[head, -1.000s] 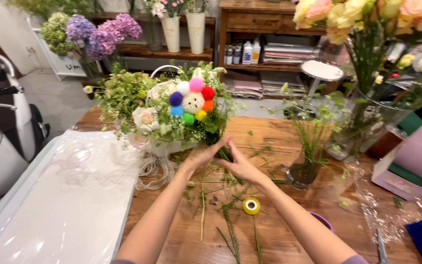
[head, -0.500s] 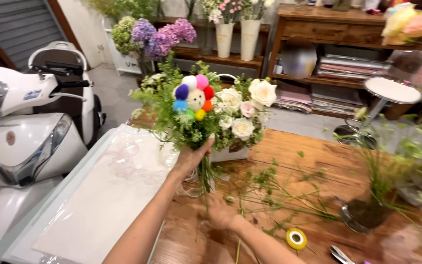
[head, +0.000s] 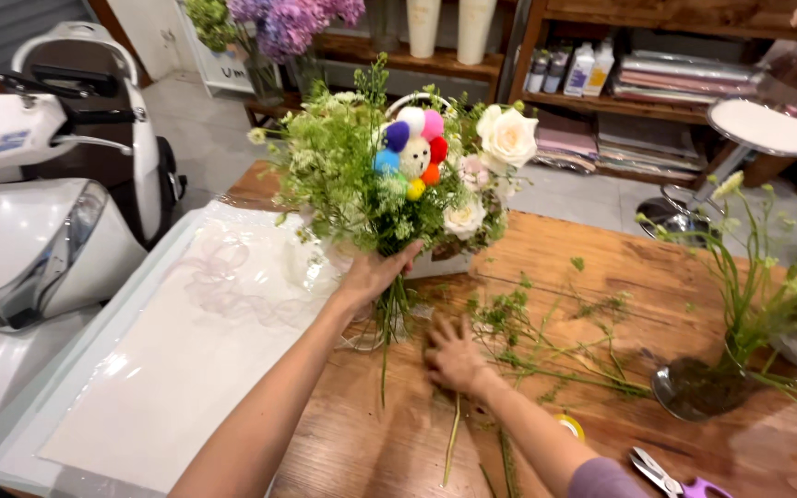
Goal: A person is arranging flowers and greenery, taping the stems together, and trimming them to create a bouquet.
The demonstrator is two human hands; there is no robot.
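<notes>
Your bouquet stands mid-frame.
Your left hand (head: 375, 275) clasps the bouquet (head: 403, 180) stems; your right hand (head: 451, 353) lies spread on loose stems (head: 546, 355) on the surface (head: 601, 267).

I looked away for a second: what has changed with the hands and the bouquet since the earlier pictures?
The left hand has lifted the bouquet upright by its stems. The right hand let go and now lies flat on the loose stems on the wooden table. The wrapping sheet and scissors stayed put.
</notes>
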